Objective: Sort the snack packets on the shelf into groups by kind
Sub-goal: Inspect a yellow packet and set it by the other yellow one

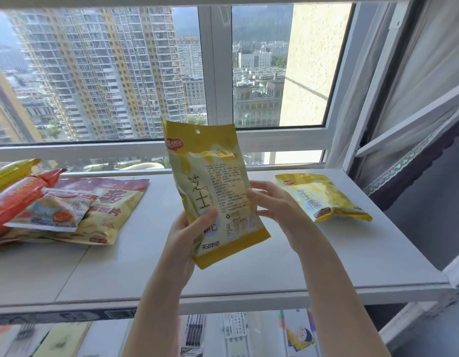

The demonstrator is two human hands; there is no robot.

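Note:
A yellow-and-white snack packet [213, 186] is held upright above the white shelf [249, 266], its printed back facing me. My left hand [183, 243] grips its lower left edge, thumb across the front. My right hand [274, 204] touches the packet's right edge with its fingers curved round it. A second packet of the same yellow kind [323, 197] lies flat on the shelf to the right. At the left lies a pile of other packets: a large cream-and-maroon one [105, 202], a small pale one [53, 212] on top, a red one [20, 197] and a yellow one [12, 171].
A window with a white frame [210, 140] runs directly behind the shelf. An opened window sash and curtain [416, 112] stand at the right end. Papers and booklets [236, 331] lie on a lower level beneath the shelf's front edge.

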